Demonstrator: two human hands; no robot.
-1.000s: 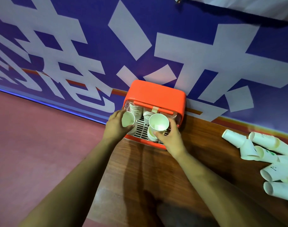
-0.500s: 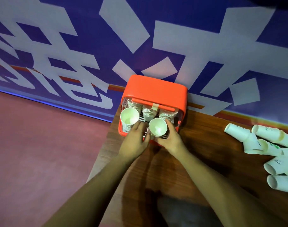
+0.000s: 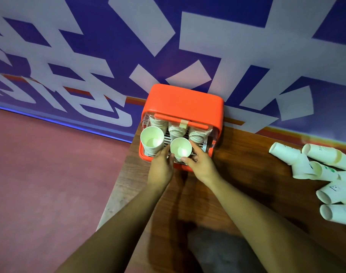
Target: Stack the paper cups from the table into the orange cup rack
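Note:
The orange cup rack stands at the table's back edge against the banner. Stacks of white paper cups lie in its three back slots. A front-left stack stands open-mouthed and untouched. In the front middle sits another paper cup. My right hand grips it from the right, thumb at its front and fingers behind it. My left hand holds the same cup from the left, its fingertips between the two front stacks. What lies below the cup is hidden.
Several loose paper cups lie on their sides on the brown wooden table at the far right. The table's left edge runs just left of the rack, with red floor beyond. A blue and white banner stands behind.
My left hand left its cup on the front-left stack and moved right to the middle cup. My right hand lowered the middle cup into the rack's front.

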